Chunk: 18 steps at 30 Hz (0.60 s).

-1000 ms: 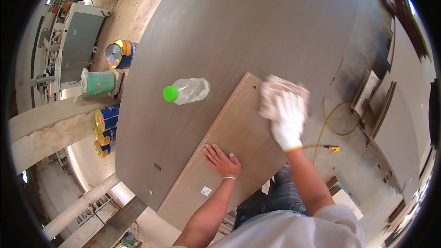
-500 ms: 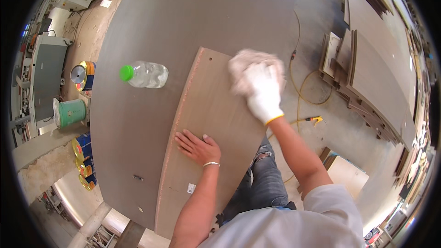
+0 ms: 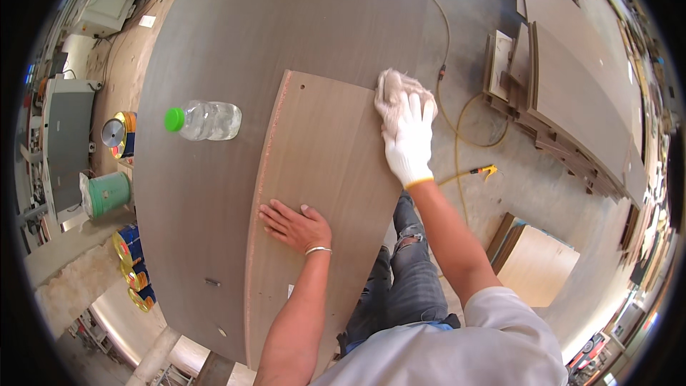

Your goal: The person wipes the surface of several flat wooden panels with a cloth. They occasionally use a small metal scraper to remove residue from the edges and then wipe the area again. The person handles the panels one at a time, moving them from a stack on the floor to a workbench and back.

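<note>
A wood-grain panel (image 3: 336,136) with one raw, unfinished long edge lies on a larger grey-brown board. My bare left hand (image 3: 299,227), a bracelet at its wrist, rests flat on the panel with fingers stretched out near the raw edge. In a white glove with a yellow cuff, my right hand (image 3: 410,136) presses a pale crumpled rag (image 3: 396,87) at the panel's far right edge. The glove covers part of the rag. Left of the panel, a clear plastic bottle (image 3: 212,121) with a green cap lies on its side.
A small dark piece (image 3: 212,282) lies on the larger board (image 3: 193,200). Cans (image 3: 128,246) and a green bucket (image 3: 107,193) stand along the left. On the floor at right are a yellow hose with an air gun (image 3: 486,170), stacked panels (image 3: 579,107) and leaning boards (image 3: 539,264).
My right hand and the rag have slid to the panel's right edge, and their motion blur is gone. My left hand stays flat on the panel. The whole view has shifted slightly.
</note>
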Motion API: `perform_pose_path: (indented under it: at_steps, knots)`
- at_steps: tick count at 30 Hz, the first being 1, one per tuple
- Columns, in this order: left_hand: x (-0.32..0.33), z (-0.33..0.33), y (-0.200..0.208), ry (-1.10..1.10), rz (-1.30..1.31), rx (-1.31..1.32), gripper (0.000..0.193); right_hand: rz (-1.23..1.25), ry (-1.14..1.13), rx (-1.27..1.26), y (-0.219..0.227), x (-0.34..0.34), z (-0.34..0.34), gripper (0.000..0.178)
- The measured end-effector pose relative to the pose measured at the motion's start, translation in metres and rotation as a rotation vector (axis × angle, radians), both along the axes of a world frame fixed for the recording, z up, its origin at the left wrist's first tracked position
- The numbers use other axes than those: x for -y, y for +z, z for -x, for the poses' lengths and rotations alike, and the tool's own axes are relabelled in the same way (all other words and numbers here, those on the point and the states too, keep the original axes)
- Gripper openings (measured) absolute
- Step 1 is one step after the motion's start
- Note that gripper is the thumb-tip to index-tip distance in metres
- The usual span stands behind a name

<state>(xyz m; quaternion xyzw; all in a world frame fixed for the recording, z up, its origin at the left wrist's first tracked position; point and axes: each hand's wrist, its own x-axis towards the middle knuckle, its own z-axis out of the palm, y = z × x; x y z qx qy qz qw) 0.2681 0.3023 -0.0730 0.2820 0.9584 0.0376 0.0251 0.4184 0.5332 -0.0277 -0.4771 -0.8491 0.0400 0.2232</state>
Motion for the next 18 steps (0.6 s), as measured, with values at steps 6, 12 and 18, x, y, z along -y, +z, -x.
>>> perform_pose_path:
  at_steps: [6, 12, 18]
  knots:
    - [0.008, 0.015, 0.0, 0.01, 0.002, -0.052, 0.076, 0.373, 0.268, -0.09, 0.012, 0.127, -0.023, 0.05]
    - [0.0, 0.004, 0.0, -0.004, -0.002, -0.009, 0.074, 0.518, -0.269, -0.529, -0.033, 0.035, -0.031, 0.069]
    - [0.003, 0.01, 0.003, 0.027, 0.032, -0.016, 0.073, 0.551, -0.281, -0.526, -0.024, 0.097, -0.029, 0.073]
